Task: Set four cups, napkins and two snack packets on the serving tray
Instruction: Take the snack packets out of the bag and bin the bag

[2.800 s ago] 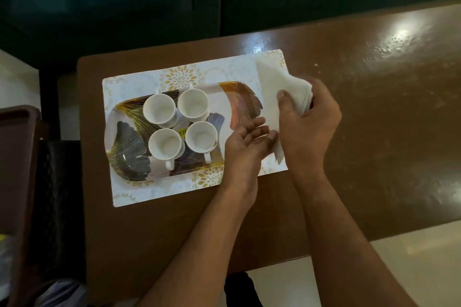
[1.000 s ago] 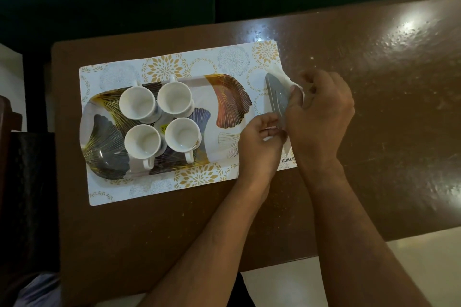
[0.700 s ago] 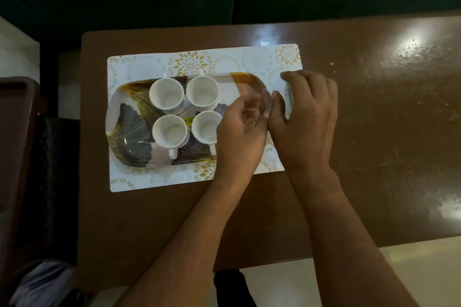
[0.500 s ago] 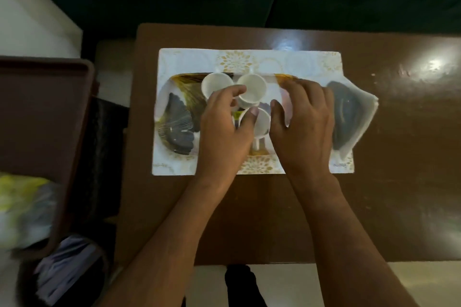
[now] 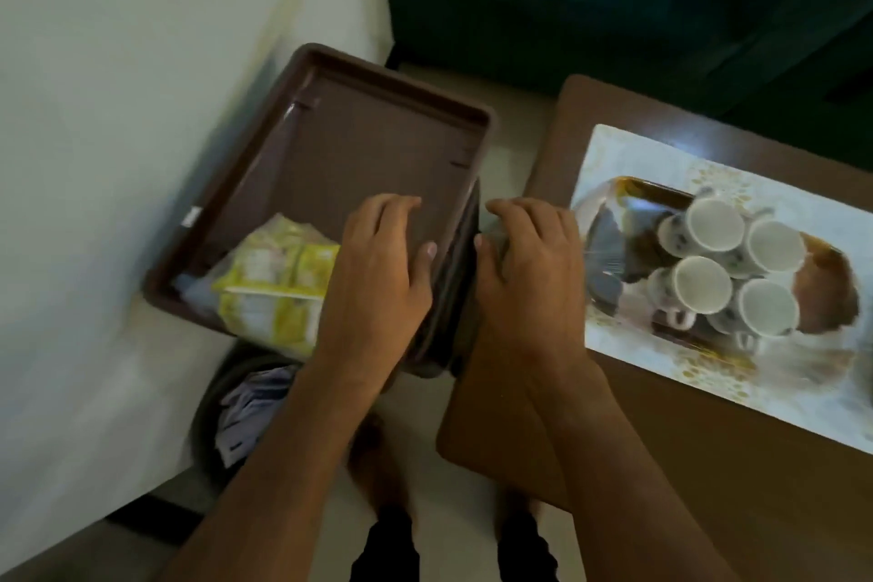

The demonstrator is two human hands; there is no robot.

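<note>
White cups (image 5: 730, 272), four of them, stand clustered on the patterned serving tray (image 5: 614, 199), which rests on a floral placemat (image 5: 623, 147) on the brown table (image 5: 708, 463). Yellow snack packets (image 5: 274, 279) lie in a brown bin (image 5: 378, 142) beside it. Left hand (image 5: 378, 269) hovers over the bin, fingers loosely spread, empty; right hand (image 5: 534, 265) likewise, over the table's edge.

A brown bin (image 5: 378, 147) stands beside the wooden table (image 5: 708, 463); a patterned placemat (image 5: 637, 156) lies on the table.
</note>
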